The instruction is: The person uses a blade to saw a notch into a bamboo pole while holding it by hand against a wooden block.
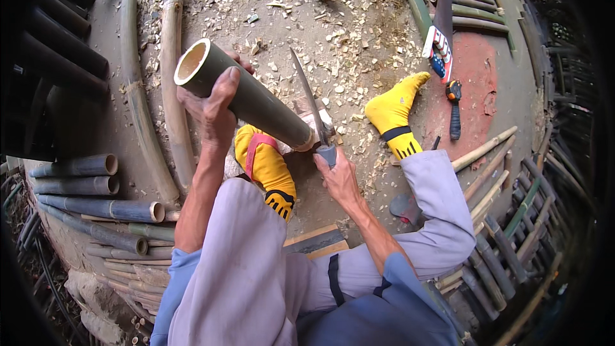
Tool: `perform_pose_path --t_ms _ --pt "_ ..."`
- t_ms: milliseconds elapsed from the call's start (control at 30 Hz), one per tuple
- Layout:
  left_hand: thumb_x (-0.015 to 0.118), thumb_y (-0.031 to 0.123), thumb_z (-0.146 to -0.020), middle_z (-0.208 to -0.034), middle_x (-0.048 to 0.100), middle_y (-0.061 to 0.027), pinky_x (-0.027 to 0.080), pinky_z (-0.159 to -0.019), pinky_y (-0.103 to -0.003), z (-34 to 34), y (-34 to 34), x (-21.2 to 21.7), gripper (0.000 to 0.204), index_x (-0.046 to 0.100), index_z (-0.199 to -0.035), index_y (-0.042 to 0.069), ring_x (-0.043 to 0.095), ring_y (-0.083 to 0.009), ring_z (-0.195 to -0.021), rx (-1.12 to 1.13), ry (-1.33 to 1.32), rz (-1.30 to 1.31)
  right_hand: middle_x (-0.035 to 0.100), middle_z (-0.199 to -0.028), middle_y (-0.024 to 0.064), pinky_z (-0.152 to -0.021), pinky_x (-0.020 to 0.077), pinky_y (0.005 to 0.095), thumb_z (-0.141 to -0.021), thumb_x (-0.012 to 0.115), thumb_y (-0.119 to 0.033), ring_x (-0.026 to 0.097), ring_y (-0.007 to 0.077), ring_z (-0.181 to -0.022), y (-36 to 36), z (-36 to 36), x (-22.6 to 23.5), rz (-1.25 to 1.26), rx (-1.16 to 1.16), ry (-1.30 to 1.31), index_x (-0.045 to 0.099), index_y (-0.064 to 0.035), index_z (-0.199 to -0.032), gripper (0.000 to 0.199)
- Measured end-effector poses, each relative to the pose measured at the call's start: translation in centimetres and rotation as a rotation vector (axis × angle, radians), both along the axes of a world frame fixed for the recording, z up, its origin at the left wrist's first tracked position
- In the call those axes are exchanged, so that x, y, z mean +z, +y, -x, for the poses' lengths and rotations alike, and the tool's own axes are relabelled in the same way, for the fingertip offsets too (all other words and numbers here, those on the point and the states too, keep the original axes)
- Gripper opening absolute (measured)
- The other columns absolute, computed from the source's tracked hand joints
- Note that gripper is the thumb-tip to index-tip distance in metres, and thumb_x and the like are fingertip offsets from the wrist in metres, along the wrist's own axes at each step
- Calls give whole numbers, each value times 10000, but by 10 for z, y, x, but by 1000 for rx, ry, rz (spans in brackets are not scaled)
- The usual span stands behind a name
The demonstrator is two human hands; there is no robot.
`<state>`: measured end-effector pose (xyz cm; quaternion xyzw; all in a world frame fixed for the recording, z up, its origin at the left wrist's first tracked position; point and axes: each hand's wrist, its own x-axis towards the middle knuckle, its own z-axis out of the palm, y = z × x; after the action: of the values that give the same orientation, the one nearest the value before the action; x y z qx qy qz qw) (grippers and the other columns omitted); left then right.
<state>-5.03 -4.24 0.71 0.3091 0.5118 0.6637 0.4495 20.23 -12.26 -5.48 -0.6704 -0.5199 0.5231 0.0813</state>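
My left hand point(214, 102) is wrapped around the upper part of a thick, dark green bamboo tube point(266, 102). The tube tilts, its pale, hollow cut end raised toward the upper left and its lower end down near my right hand. My right hand point(339, 176) grips the grey handle of a long-bladed knife point(310, 97). Its blade points away from me, close beside the tube's lower end; whether the two touch I cannot tell. A pale wooden block point(322, 117) shows partly behind the tube and blade. My left foot in a yellow sock point(259, 157) is beside the tube, under a red strap.
Wood chips point(256, 0) litter the ground. A handsaw point(443, 19) and a black-and-orange tape measure point(453, 91) lie on the right, near a reddish patch point(474, 67). Long bamboo poles point(172, 77) lie left; stacked bamboo pieces point(96, 208) surround me. My right foot point(394, 112) is stretched forward.
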Motion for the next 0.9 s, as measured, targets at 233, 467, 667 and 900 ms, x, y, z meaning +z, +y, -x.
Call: perform_pose_path --t_ms 233,467,667,900 --pt "629 199 -780 -1006 559 -156 535 -810 -429 14 -3 -3 571 393 -1257 -6 620 -280 -891 -19 -133 -18 628 -743 113 -582 513 318 -882 659 -308 653 200 -664 -8 15 64 -477 -88 323 519 -8 -1045 368" --pt "623 196 -752 -986 543 -149 526 -824 -436 4 2 -4 592 387 -1256 -6 609 -285 -883 -58 -129 -105 625 -689 148 -547 516 393 -886 623 -403 659 254 -611 5 -11 -3 -179 79 -22 504 30 -1024 470" --pt "631 215 -727 -1003 520 -145 497 -880 -427 21 -11 -11 635 363 -1264 6 582 -275 -934 -76 -200 -113 615 -694 136 -548 511 380 -883 641 -373 657 248 -622 -5 12 64 -479 -49 308 519 5 -1019 419" --pt "639 224 -704 -1002 524 -139 484 -893 -425 21 -4 -13 639 386 -1248 5 577 -268 -930 -162 -251 -168 586 -637 50 -477 472 274 -900 587 -474 610 128 -546 -3 3 17 143 -5 67 541 -1 -995 485"
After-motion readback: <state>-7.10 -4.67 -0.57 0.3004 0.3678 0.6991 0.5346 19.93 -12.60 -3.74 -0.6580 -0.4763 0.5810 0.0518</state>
